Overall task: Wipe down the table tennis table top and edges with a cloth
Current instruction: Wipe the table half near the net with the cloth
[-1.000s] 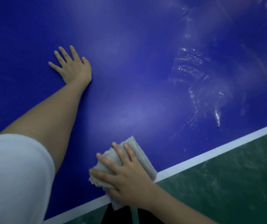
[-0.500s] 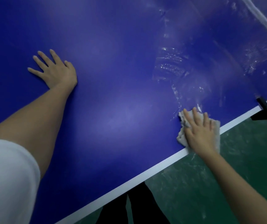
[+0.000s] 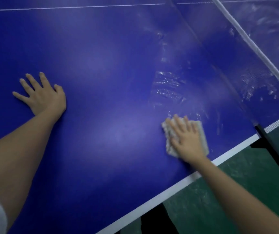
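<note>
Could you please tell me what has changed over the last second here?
The right hand, pressing the cloth flat, slid it along the white edge stripe toward the net post, then slightly inward up to the wet streaks. Nothing was taken hold of or let go. The left hand stayed spread flat on the blue table top.

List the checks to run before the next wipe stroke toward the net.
1. Right hand flat on the cloth: ok.
2. Cloth wholly on the blue table top, short of the white edge line: ok.
3. Left hand braced flat on the top, apart from the cloth: ok.
4. Smears beyond the cloth wiped away: not ok.
5. Net post clear of the cloth: ok.
6. Cloth underside clean: cannot tell.
</note>
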`<state>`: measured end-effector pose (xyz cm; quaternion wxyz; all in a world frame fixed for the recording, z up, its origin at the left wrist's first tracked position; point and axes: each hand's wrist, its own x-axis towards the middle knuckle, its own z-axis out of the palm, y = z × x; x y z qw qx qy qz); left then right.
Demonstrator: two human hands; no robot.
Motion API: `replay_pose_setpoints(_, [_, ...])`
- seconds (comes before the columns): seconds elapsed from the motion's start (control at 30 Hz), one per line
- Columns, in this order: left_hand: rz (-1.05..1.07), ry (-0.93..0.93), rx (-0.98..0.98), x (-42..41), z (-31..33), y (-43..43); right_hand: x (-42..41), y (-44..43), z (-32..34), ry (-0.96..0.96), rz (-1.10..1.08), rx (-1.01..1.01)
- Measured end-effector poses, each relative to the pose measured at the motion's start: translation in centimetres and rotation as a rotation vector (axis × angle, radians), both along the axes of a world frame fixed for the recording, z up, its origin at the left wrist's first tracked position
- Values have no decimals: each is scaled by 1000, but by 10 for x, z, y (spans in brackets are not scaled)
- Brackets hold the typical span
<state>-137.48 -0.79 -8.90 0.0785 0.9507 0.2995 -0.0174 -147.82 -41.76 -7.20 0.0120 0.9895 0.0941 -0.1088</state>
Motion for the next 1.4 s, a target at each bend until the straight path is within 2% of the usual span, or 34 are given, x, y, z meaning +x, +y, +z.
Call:
replay_pose_setpoints(0.1, [5, 9, -3, -1, -1, 0, 60, -46, 2, -1, -334, -16])
replay_pose_setpoints(0.17, [11, 11, 0, -2, 0, 0, 76, -36, 5, 16, -352, -29])
replay_pose_setpoints(0.2, [13, 9, -4, -2, 0, 0, 75, -24, 5, 9, -235, -66])
replay_pose_setpoints(0.27, [25, 4, -13, -3, 0, -2, 56, 6, 4, 12, 173, -98])
replay_pose_setpoints(0.37, [33, -10, 30, -3, 3, -6, 12, 36, 2, 91, 787, -26])
replay_pose_setpoints(0.43, [12, -30, 76, -3, 6, -10, 18, 37, 0, 140, 1080, 35])
replay_pose_setpoints(0.47, [7, -39, 89, -3, 9, -15, 37, 33, -3, 118, 1157, 46])
replay_pose_setpoints(0.53, [-5, -51, 87, 1, 13, -36, 95, 29, -2, 83, 1142, 36])
replay_pose_setpoints(0.6, [-68, -58, 69, 12, 16, -68, 176, 24, -4, 30, 999, 81])
replay_pose_setpoints(0.73, [-177, -59, -5, 52, 11, -131, 336, 3, -5, -50, 399, 62])
replay_pose_setpoints(0.8, [-169, -67, -45, 73, 7, -149, 371, -2, -1, -35, 166, 118])
replay_pose_setpoints(0.83, [-164, -74, -54, 82, 6, -153, 370, 3, 0, -27, 139, 126])
replay_pose_setpoints(0.9, [-158, -83, -52, 98, 4, -153, 337, 16, -3, -1, 304, 99])
replay_pose_setpoints(1.03, [-134, -94, -21, 112, 3, -144, 203, 27, -5, 18, 1179, 111])
replay_pose_setpoints(1.1, [-126, -118, -27, 111, 3, -144, 177, 29, -5, 41, 1467, 75])
replay_pose_setpoints(1.13, [-119, -130, -35, 111, 2, -145, 181, 35, -6, 51, 1530, 66])
replay_pose_setpoints(1.2, [-104, -140, -44, 111, 3, -146, 215, 53, -6, 84, 1507, 69])
replay_pose_setpoints(1.27, [-101, -128, -37, 112, 3, -146, 273, 77, -7, 66, 1355, 96])
replay_pose_setpoints(1.4, [-96, -111, -28, 111, 3, -145, 428, 95, -6, -32, 799, 115])
